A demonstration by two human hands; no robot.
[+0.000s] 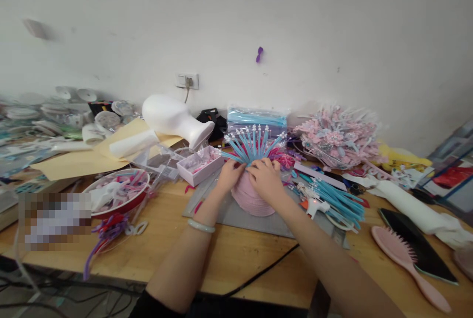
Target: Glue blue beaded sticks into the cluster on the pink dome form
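Note:
Both my hands rest on a pink rounded headpiece base (253, 200) standing on a grey mat (236, 217). A fan of light blue beaded sticks (254, 144) rises from its far edge. My left hand (229, 174), with a pale bangle on the wrist, grips the left side of the fan's foot, fingers curled. My right hand (266, 177) presses on the top right of the base, fingers closed around the sticks' lower ends. A white glue gun (314, 204) and a loose bundle of blue sticks (338, 198) lie just right of my right hand.
A small pink box (201, 164) and a red bowl of trimmings (118, 191) sit to the left. A white foam head (173, 118) lies behind. A pink flower headdress (340, 138), a pink hairbrush (406, 259) and a black mirror (416, 244) are to the right. A black cable (258, 273) crosses the wooden table (221, 254).

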